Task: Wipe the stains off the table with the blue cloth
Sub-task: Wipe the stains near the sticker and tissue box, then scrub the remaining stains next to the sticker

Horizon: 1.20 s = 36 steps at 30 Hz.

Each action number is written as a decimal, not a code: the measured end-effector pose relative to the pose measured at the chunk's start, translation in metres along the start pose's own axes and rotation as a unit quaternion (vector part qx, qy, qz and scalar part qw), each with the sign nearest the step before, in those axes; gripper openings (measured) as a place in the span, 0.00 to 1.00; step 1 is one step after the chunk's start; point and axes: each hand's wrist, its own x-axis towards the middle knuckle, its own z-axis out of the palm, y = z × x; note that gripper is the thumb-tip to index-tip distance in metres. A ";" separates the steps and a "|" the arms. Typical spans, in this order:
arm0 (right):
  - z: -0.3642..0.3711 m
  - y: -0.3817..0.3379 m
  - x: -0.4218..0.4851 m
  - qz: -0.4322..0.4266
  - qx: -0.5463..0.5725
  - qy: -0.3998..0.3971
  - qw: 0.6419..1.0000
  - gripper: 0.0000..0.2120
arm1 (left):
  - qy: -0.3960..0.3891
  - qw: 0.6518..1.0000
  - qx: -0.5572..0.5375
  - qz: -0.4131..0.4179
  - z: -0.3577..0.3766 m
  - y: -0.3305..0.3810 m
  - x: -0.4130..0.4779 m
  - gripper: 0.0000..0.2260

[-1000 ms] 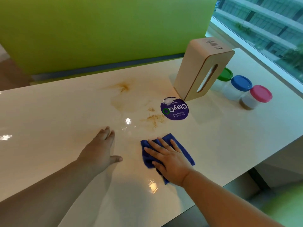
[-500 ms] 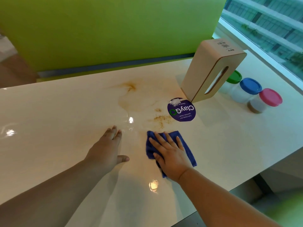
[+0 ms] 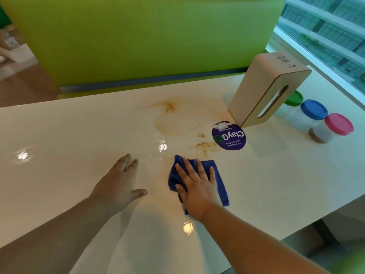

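The right hand [image 3: 197, 186] lies flat with straight, spread fingers pressing the blue cloth [image 3: 218, 179] onto the table [image 3: 59, 175], while the left hand [image 3: 118, 184] rests flat and empty on the surface just beside it. Just beyond the cloth are brown stains [image 3: 204, 146], more farther back, beside a round purple sticker [image 3: 229, 136]. Farther off stand a beige tissue box [image 3: 262, 91] and three lidded jars [image 3: 316, 117].

"ClayGo" on round purple sticker [image 3: 229, 136]

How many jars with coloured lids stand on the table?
3: the green-lidded jar partly behind the tissue box, the blue-lidded jar beside it, the pink-lidded jar nearest. Others may hide behind the box.
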 end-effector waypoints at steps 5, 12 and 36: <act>-0.002 -0.047 0.003 -0.023 0.189 -0.025 0.981 0.25 | 0.074 0.995 -0.062 -0.013 -0.001 0.013 0.000 0.27; -0.022 0.023 -0.015 0.155 0.339 0.216 0.903 0.21 | -0.024 0.989 -0.005 0.144 0.041 0.094 -0.016 0.25; 0.006 0.076 -0.031 0.167 0.065 0.086 0.980 0.25 | 0.015 0.996 0.083 -0.022 0.031 0.049 0.034 0.34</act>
